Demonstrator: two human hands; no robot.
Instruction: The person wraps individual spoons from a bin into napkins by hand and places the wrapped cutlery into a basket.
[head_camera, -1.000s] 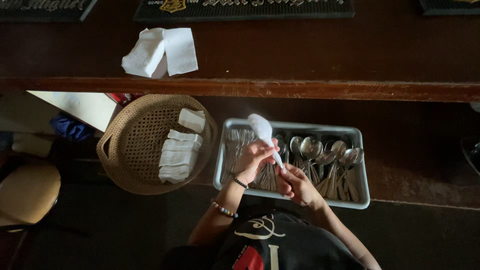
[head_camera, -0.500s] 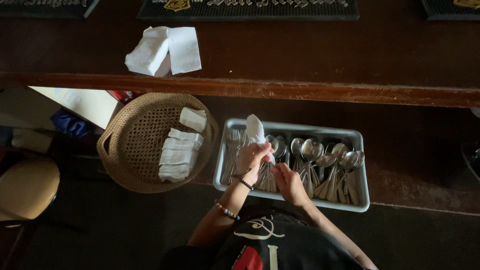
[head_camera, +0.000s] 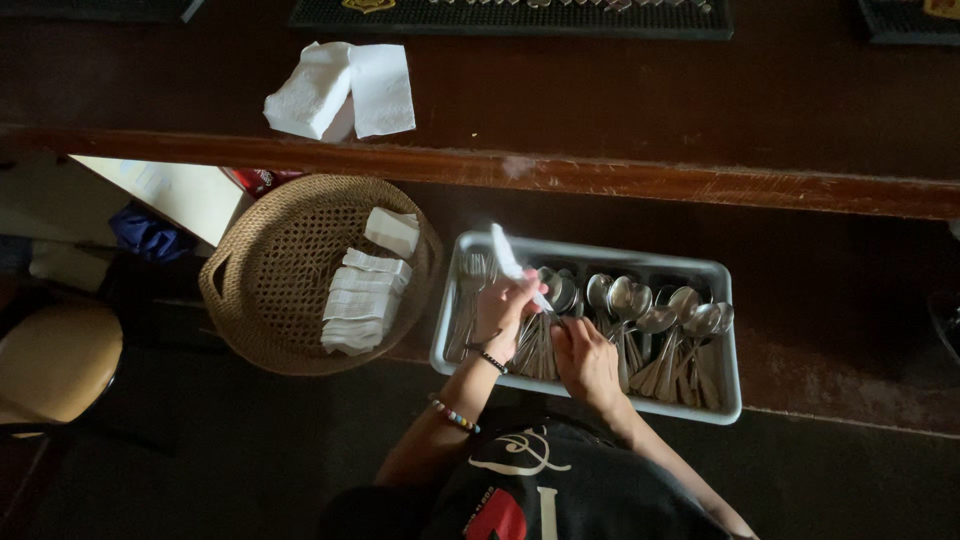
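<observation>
Fingers of our left hand pinch a white napkin, its long axis tilted up and away from us, over the grey cutlery tray. Right beside them, our right hand curls down among the spoons; we cannot tell what it grips. Left sits a wicker basket; beyond runs a dark wooden counter.

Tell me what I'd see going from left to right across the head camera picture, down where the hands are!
Tan chair seat → woven basket → folded white napkins in it → left hand holding a white napkin → right hand → spoons in the grey tray.
</observation>
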